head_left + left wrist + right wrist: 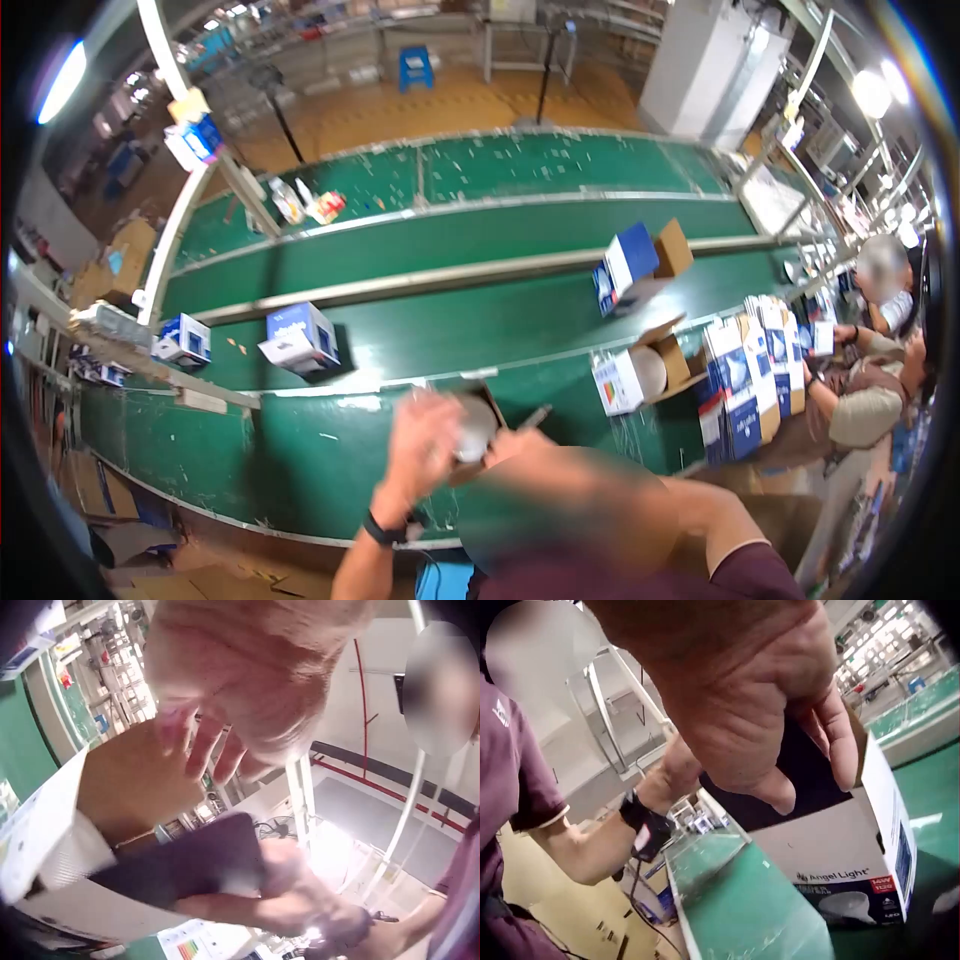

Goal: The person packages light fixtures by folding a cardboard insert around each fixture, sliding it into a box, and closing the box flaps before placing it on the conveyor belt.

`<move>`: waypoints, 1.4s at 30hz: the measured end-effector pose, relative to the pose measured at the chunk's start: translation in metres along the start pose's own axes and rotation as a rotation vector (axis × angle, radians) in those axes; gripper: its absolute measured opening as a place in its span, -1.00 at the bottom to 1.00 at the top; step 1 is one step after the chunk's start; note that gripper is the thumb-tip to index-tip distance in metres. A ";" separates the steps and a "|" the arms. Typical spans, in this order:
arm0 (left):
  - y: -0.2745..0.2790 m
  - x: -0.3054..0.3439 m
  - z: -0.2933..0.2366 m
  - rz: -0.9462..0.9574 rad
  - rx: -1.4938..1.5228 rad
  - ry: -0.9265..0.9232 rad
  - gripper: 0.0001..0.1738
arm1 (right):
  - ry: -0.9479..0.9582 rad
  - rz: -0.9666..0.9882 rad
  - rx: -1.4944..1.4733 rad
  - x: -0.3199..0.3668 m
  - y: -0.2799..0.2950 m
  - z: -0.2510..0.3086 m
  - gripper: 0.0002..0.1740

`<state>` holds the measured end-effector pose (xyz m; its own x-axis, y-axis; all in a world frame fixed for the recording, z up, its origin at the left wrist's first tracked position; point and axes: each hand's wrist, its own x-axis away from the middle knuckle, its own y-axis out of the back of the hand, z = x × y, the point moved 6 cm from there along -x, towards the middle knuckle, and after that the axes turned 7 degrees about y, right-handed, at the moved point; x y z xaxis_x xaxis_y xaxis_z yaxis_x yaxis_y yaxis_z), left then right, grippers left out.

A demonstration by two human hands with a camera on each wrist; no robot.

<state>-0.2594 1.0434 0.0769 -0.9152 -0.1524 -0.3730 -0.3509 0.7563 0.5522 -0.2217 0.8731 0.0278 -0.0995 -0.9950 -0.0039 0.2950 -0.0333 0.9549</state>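
Our right fingers (840, 750) pinch the open carton (817, 844) by its dark flap (802, 769); our left fingers (201, 756) hang slightly apart above. At the worktop (180, 440), it holds a pale round item (474, 441), as does a second carton (616, 388).

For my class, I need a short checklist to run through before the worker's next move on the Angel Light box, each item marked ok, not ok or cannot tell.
1. Angel Light box has its open end up: ok.
2. White round item sits inside: ok, seen in the head view.
3. Right hand has a grip on the dark flap: ok, thumb and fingers pinch it.
4. Left hand is free: ok, nothing seen in it.
5. Box is closed: not ok, its top is open.
6. Item is undamaged: cannot tell, too little of it shows clearly.
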 end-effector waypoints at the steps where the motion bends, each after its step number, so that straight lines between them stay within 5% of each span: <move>1: -0.013 0.020 -0.016 0.131 0.022 0.030 -0.74 | 0.043 0.090 -0.049 0.008 -0.031 0.007 -0.79; 3: -0.023 0.053 -0.044 0.044 -0.206 0.093 -0.77 | 0.079 -0.099 -0.053 0.018 -0.027 0.024 -0.77; 6: -0.020 0.079 -0.095 -0.096 -0.433 0.017 -0.74 | 0.037 -0.100 -0.044 0.024 -0.022 0.029 -0.76; 10: -0.065 0.101 -0.026 0.372 0.185 0.718 -0.52 | 0.174 -0.193 -0.036 0.041 -0.021 0.021 -0.67; 14: -0.092 0.093 0.003 0.724 0.300 0.817 -0.49 | 0.195 -0.286 -0.010 0.061 -0.008 0.016 -0.70; 18: -0.103 0.084 -0.005 0.605 0.389 0.772 -0.59 | 0.140 -0.447 0.000 0.074 -0.002 0.004 -0.72; 21: -0.106 0.065 0.005 0.750 0.047 0.687 -0.65 | 0.100 -0.505 -0.007 0.078 -0.007 0.005 -0.74; 23: -0.106 0.060 0.012 0.671 0.062 0.681 -0.80 | 0.120 -0.542 -0.104 0.077 -0.013 0.003 -0.77; 26: -0.114 0.059 0.007 0.733 -0.052 0.554 -0.72 | 0.107 -0.440 -0.174 0.085 -0.016 0.006 -0.60; 27: -0.117 0.057 0.007 0.753 -0.089 0.596 -0.84 | 0.091 -0.458 -0.149 0.088 -0.016 0.009 -0.59; 29: -0.134 0.075 0.039 0.626 0.382 0.888 -0.87 | 0.049 -0.551 0.059 0.090 -0.014 0.014 -0.57; 33: -0.132 0.071 0.060 0.536 -0.025 0.420 -0.76 | -0.053 -0.667 0.196 0.079 -0.008 0.009 -0.49; 34: -0.116 0.058 0.030 0.472 0.122 0.375 -0.82 | -0.019 -0.674 0.173 0.077 -0.010 0.007 -0.43; 36: -0.127 0.062 0.065 0.493 0.588 0.441 -0.81 | 0.037 -0.599 0.014 0.066 -0.021 -0.003 -0.38; 37: -0.121 0.064 0.070 0.592 0.430 0.540 -0.78 | 0.051 -0.675 0.067 0.069 -0.002 0.006 -0.38; 38: -0.121 0.062 0.057 0.661 0.326 0.648 -0.73 | -0.020 -0.490 -0.067 0.064 -0.024 -0.001 -0.24; 40: -0.107 0.049 0.007 0.746 0.254 0.793 -0.68 | 0.007 -0.726 -0.012 0.072 -0.027 0.005 -0.09; 42: -0.127 0.069 0.061 0.730 0.338 0.773 -0.77 | -0.035 -0.716 -0.080 0.066 -0.026 0.004 0.08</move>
<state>-0.2657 0.9760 -0.0645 -0.7979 0.1334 0.5878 0.2861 0.9422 0.1746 -0.2400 0.8083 0.0044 -0.3246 -0.7227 -0.6102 0.2141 -0.6846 0.6968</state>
